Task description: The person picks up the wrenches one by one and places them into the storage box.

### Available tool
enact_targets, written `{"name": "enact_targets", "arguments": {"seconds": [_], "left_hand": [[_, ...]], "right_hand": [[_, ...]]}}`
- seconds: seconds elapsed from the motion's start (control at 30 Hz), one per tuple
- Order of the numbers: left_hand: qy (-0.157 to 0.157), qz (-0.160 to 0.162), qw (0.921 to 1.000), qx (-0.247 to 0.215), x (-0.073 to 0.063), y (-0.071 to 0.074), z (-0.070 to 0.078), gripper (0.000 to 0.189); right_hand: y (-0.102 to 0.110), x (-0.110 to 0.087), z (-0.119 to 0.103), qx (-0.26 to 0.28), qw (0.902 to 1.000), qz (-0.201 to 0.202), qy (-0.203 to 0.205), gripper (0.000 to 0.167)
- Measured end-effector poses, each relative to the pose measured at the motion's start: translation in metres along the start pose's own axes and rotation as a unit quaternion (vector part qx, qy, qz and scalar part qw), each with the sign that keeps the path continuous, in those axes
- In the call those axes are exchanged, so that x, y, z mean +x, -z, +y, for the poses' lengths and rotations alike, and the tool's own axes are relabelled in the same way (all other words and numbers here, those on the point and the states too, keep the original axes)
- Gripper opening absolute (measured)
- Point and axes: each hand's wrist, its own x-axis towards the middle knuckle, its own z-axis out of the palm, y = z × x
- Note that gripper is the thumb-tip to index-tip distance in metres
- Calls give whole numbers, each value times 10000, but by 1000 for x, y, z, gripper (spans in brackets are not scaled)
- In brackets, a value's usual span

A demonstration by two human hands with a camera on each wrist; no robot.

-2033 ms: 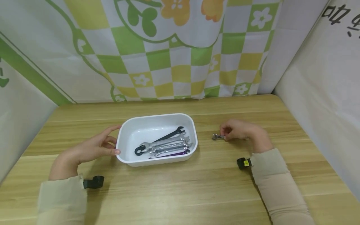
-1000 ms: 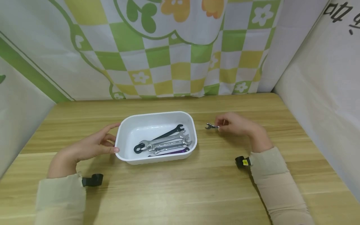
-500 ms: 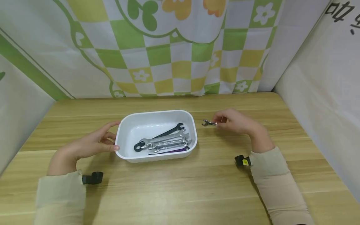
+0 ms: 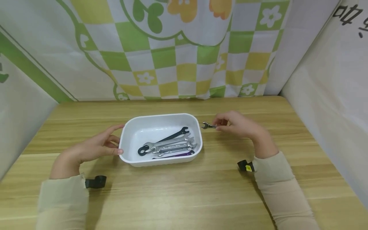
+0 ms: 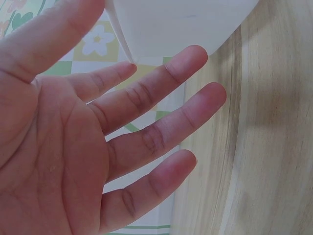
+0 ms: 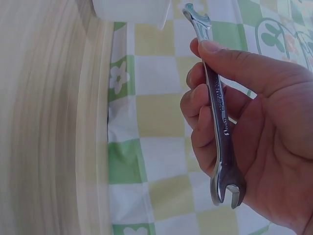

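A white plastic box (image 4: 152, 119) sits on the table with several wrenches inside: silver open-end ones (image 4: 172, 147), a black one (image 4: 171, 135) and a purple one (image 4: 179, 155). My left hand (image 4: 95, 147) is at the box's left end, thumb and index finger spread and touching its rim. In the left wrist view the other fingers (image 5: 161, 132) stretch out without holding anything. My right hand (image 4: 238, 124) pinches a small silver double open-end wrench (image 6: 218, 112) between thumb and fingers, just right of the box. One wrench end points toward the box.
The wooden table (image 4: 184, 195) runs up to a green and yellow checked cloth (image 4: 187, 70) behind. White cloth walls (image 4: 330, 105) stand at both sides. A small black camera is strapped at each sleeve.
My right hand has carried the wrench leftward and away from me, closer to the box's right rim. My left hand stays at the box, which has hardly moved.
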Motion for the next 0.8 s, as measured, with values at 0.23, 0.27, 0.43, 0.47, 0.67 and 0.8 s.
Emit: {"name": "enact_targets", "arguments": {"seconds": [0.23,0.27,0.43,0.47,0.67,0.8], "left_hand": [[-25,7,10000,-15,0,0,0,93],[-29,6,10000,-18,0,1,0,93],[-65,4,10000,-4,-1,1,0,92],[-63,4,10000,-3,-1,1,0,93],[-23,7,10000,-42,-1,0,-1,93],[-8,20,10000,-34,-1,0,-1,93]], "right_hand": [[-3,8,-11,155,9997,-50,155,13],[-3,9,-13,159,9997,-42,180,12],[-3,13,-19,152,9996,58,219,12],[-3,14,-20,132,9996,69,235,12],[-5,24,-29,88,9986,27,517,13],[-8,33,-35,93,9971,-12,754,13]]}}
